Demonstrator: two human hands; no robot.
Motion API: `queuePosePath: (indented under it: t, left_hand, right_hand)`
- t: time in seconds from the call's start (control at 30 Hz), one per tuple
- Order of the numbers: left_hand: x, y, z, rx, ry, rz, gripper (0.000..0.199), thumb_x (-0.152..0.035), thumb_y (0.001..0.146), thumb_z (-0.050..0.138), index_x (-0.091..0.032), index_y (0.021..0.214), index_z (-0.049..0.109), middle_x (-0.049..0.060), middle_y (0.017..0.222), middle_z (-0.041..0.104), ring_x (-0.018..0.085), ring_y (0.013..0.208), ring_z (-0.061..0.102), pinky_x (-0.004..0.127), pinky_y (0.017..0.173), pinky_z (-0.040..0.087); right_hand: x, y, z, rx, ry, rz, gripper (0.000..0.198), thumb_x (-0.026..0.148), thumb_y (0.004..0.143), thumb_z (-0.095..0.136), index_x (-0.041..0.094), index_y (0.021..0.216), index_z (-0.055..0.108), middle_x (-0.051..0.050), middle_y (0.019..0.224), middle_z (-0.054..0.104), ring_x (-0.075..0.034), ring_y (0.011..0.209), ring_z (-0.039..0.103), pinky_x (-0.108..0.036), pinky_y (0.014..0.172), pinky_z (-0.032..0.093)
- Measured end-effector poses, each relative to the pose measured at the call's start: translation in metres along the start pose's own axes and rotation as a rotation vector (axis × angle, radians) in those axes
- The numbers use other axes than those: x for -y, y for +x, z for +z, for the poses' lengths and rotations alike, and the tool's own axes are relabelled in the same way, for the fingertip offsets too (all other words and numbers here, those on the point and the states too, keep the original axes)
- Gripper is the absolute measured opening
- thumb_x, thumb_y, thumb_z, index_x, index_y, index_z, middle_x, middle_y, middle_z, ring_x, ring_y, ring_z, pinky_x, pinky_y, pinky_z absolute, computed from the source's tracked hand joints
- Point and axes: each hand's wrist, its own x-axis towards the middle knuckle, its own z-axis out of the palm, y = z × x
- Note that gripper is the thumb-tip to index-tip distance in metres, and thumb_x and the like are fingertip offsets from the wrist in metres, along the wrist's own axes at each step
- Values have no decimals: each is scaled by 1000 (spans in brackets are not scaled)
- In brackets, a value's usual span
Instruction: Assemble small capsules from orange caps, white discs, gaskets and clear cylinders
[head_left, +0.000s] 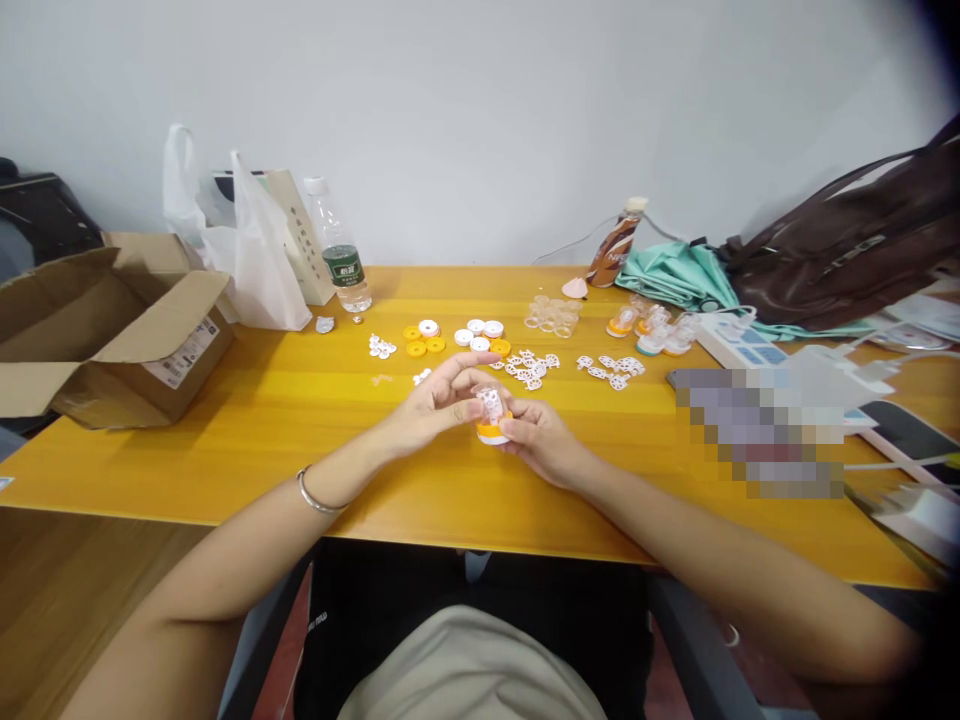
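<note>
Between my hands, just above the table, is a small clear-domed toy [491,408] with white pieces inside and an orange and white base. My right hand [541,440] pinches its base from the right. My left hand [448,398] has its thumb against the dome's left side, its other fingers reaching over behind it. Beyond the hands lie white and yellow round bases [480,333], white openwork pieces [531,368] and small white parts [382,346]. Clear domes [552,315] sit farther back, and similar domed toys [664,330] stand at the right.
An open cardboard box [112,340], a white plastic bag [259,270] and a water bottle [342,255] stand at the left. At the right are a drink bottle [616,243], teal cloth [675,276], a brown bag [847,235], a power strip [739,342] and cables.
</note>
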Motion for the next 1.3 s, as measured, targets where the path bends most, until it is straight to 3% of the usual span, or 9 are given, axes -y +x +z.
queuePosePath:
  t: [0.1, 0.2, 0.47, 0.8, 1.03, 1.3]
  left_hand:
    - [-4, 0, -4, 102, 88, -72, 55, -35, 75, 67, -22, 124, 48, 10, 119, 52, 21, 107, 50, 32, 89, 43]
    - [-7, -1, -8, 173, 178, -153, 43, -33, 78, 64, -22, 118, 54, 10, 118, 49, 22, 107, 50, 36, 91, 42]
    - [-13, -1, -11, 176, 161, -170, 38, -27, 80, 62, -20, 116, 54, 9, 109, 50, 15, 78, 62, 35, 78, 50]
    - [-15, 0, -6, -13, 266, -130, 20, -28, 75, 67, -17, 92, 64, 8, 110, 51, 18, 97, 53, 31, 84, 45]
    - [-8, 0, -3, -41, 117, -193, 31, -24, 74, 67, -17, 103, 58, 3, 85, 58, 14, 74, 59, 33, 76, 46]
    - [-8, 2, 0, 6, 65, -186, 34, -24, 74, 67, -16, 106, 57, 4, 85, 60, 15, 72, 61, 32, 74, 46]
  right_hand:
    - [2, 2, -1, -13, 84, 44, 34, 46, 58, 76, 16, 69, 64, 2, 60, 54, -7, 51, 40, -21, 49, 31]
    - [3, 3, -3, 55, 104, 83, 35, 43, 58, 77, 15, 75, 65, 3, 61, 55, -6, 51, 41, -20, 49, 31]
    - [1, -1, 2, 227, 138, 181, 46, 60, 70, 62, 13, 72, 59, -4, 67, 63, -8, 55, 50, -21, 54, 36]
    - [-1, -1, 6, 77, 131, 97, 40, 54, 67, 67, 16, 71, 58, 1, 64, 54, -9, 58, 45, -23, 57, 35]
    - [-4, 2, 6, -28, 13, -10, 32, 47, 68, 70, 16, 71, 61, 2, 62, 52, -10, 59, 43, -24, 58, 33]
    - [-3, -1, 7, 12, 105, -21, 31, 47, 71, 68, 17, 71, 60, 1, 64, 53, -10, 60, 45, -23, 59, 34]
